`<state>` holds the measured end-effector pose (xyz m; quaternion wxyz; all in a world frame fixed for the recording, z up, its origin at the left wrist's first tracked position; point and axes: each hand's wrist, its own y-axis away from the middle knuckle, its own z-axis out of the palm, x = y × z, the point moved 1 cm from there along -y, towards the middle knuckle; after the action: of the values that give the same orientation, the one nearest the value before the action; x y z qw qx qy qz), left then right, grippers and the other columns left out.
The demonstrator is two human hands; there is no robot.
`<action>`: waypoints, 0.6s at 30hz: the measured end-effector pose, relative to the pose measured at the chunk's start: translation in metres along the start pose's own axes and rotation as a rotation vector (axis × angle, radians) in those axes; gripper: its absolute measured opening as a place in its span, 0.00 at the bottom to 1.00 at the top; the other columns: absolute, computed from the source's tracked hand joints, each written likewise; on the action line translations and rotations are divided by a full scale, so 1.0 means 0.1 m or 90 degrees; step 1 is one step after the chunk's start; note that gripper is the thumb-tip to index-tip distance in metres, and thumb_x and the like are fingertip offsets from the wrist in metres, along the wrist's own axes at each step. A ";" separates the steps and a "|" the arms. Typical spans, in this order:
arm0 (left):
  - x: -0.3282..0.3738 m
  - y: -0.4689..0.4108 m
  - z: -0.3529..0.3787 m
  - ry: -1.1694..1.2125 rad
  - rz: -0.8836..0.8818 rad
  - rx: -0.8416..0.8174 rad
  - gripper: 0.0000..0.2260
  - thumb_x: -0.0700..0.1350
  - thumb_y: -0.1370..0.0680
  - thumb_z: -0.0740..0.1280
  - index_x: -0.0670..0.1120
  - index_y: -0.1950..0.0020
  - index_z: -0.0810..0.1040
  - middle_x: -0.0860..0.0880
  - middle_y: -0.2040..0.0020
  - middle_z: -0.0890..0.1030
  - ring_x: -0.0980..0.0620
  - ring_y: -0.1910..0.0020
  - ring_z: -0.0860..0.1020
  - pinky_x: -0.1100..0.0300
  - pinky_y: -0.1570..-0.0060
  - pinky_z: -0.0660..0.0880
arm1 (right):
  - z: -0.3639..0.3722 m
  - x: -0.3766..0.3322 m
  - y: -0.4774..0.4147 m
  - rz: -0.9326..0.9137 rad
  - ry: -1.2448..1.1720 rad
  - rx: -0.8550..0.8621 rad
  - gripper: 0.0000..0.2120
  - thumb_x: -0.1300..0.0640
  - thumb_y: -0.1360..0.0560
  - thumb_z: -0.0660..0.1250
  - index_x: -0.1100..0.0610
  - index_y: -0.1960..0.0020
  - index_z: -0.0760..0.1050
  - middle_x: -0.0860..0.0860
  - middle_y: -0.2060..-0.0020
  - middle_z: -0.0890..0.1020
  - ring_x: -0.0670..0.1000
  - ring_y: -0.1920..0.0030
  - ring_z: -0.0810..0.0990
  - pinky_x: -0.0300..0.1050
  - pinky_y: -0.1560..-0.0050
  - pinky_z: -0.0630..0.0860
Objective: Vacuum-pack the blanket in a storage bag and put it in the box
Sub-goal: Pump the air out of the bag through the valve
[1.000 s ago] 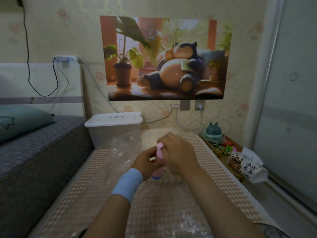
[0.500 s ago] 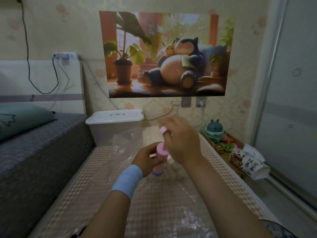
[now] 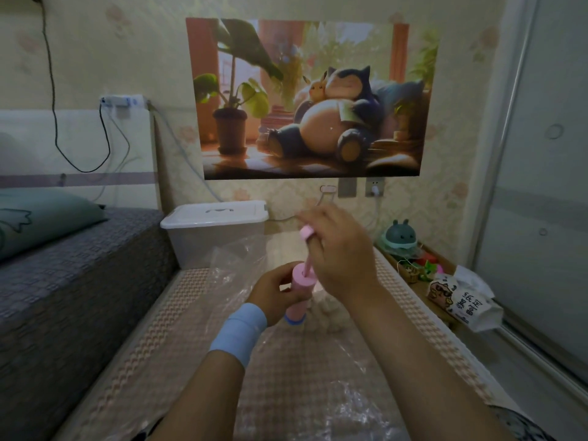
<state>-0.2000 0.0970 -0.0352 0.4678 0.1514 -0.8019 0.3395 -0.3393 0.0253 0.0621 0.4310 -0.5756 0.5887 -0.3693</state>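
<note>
Was mid-stroke here, by the look of it. Gripped the barrel of the pink pump (image 3: 299, 294) with the left hand (image 3: 273, 291), fingers curled tight round it, upright with its blue foot down on the clear storage bag (image 3: 241, 259). Pinched the plunger handle (image 3: 306, 232) in the right hand (image 3: 343, 249), clenched on it and raised well above the barrel top, thin rod (image 3: 307, 261) bare in between. Could just make out the blanket (image 3: 327, 313) as a pale fluffy lump inside the bag, right beside the pump's foot, mostly hidden by the right forearm. Spotted the box (image 3: 216, 237) behind the pump with the lid (image 3: 216, 213) on, so nothing packed yet.

Tips for that stroke, just my read: needed to keep the barrel dead straight and pressed hard onto the valve, otherwise only sucked room air. Needed to pull the handle in line with the rod, no sideways yank, full length each go. Couldn't see the zip seal, so worth a check. Saw loads of loose crinkly plastic round the pump, so guessed plenty of strokes left.

Counted: one pump, one bag, one blanket, one box, one lid, two hands, one blue wristband (image 3: 238, 332) below the pump, one tissue pack (image 3: 461, 300) off to the pump's right.
</note>
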 end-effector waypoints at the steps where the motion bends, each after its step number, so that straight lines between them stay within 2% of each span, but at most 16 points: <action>1: -0.01 -0.01 0.01 -0.001 0.000 -0.008 0.23 0.38 0.32 0.76 0.50 0.38 0.79 0.55 0.45 0.83 0.54 0.44 0.79 0.63 0.45 0.76 | -0.08 -0.02 -0.07 -0.017 -0.023 0.094 0.15 0.60 0.22 0.58 0.59 0.42 0.81 0.54 0.50 0.81 0.53 0.51 0.78 0.46 0.54 0.76; 3: -0.04 -0.02 0.03 -0.019 -0.002 -0.017 0.24 0.39 0.33 0.77 0.51 0.39 0.80 0.56 0.46 0.83 0.54 0.45 0.79 0.61 0.44 0.76 | -0.12 -0.05 -0.09 -0.023 -0.050 0.193 0.14 0.62 0.22 0.60 0.60 0.41 0.81 0.56 0.49 0.81 0.53 0.50 0.78 0.43 0.54 0.74; 5: -0.04 -0.01 0.05 -0.030 -0.004 -0.018 0.22 0.40 0.33 0.77 0.53 0.41 0.80 0.56 0.48 0.83 0.53 0.46 0.79 0.61 0.46 0.76 | -0.01 -0.04 0.06 0.017 -0.024 0.145 0.16 0.60 0.21 0.58 0.59 0.39 0.80 0.55 0.47 0.80 0.53 0.49 0.77 0.43 0.54 0.74; 9: -0.02 0.01 0.03 -0.032 -0.004 0.012 0.15 0.39 0.30 0.74 0.56 0.49 0.80 0.54 0.52 0.83 0.51 0.48 0.80 0.60 0.49 0.77 | 0.32 0.11 0.35 0.125 0.086 -0.321 0.18 0.51 0.23 0.55 0.51 0.39 0.78 0.50 0.46 0.76 0.54 0.47 0.76 0.48 0.55 0.73; 10: -0.01 0.01 0.02 -0.029 -0.002 0.013 0.15 0.39 0.29 0.74 0.55 0.48 0.80 0.53 0.51 0.83 0.51 0.48 0.80 0.63 0.50 0.76 | 0.30 0.11 0.33 0.115 0.102 -0.346 0.18 0.50 0.23 0.55 0.50 0.39 0.78 0.49 0.46 0.76 0.54 0.46 0.76 0.48 0.54 0.72; 11: 0.00 0.01 0.01 -0.021 -0.002 0.012 0.16 0.38 0.29 0.74 0.52 0.45 0.80 0.53 0.50 0.83 0.52 0.47 0.79 0.66 0.50 0.76 | 0.26 0.09 0.27 0.096 0.095 -0.313 0.18 0.51 0.24 0.56 0.51 0.40 0.78 0.49 0.46 0.78 0.54 0.47 0.76 0.48 0.53 0.73; 13: -0.01 0.00 0.00 0.004 -0.001 0.003 0.21 0.36 0.30 0.75 0.50 0.40 0.79 0.53 0.47 0.83 0.53 0.45 0.79 0.67 0.49 0.76 | 0.06 -0.01 0.08 0.040 0.049 -0.112 0.18 0.55 0.24 0.56 0.54 0.41 0.80 0.51 0.48 0.81 0.52 0.49 0.78 0.49 0.52 0.76; 15: -0.02 -0.01 0.01 -0.001 -0.003 -0.004 0.23 0.37 0.32 0.76 0.51 0.39 0.79 0.54 0.46 0.83 0.53 0.44 0.79 0.63 0.45 0.76 | -0.12 -0.06 -0.10 0.001 -0.001 0.096 0.17 0.59 0.22 0.57 0.58 0.40 0.80 0.53 0.48 0.82 0.51 0.49 0.78 0.44 0.52 0.75; 17: -0.05 -0.03 0.02 -0.027 -0.004 -0.012 0.24 0.39 0.33 0.77 0.52 0.39 0.80 0.55 0.46 0.83 0.53 0.44 0.79 0.59 0.43 0.76 | -0.16 -0.08 -0.12 -0.005 -0.029 0.183 0.16 0.62 0.22 0.58 0.60 0.39 0.80 0.55 0.47 0.81 0.52 0.48 0.78 0.41 0.51 0.74; 18: -0.05 -0.02 0.04 -0.034 -0.005 -0.015 0.23 0.40 0.33 0.77 0.52 0.39 0.80 0.55 0.46 0.83 0.53 0.45 0.79 0.58 0.43 0.76 | -0.10 -0.07 -0.06 0.009 -0.024 0.174 0.16 0.62 0.22 0.58 0.60 0.39 0.80 0.55 0.46 0.81 0.53 0.47 0.78 0.42 0.51 0.74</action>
<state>-0.1989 0.0924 -0.0396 0.4491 0.1581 -0.8174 0.3243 -0.3472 0.0315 0.0716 0.5189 -0.5146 0.5285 -0.4319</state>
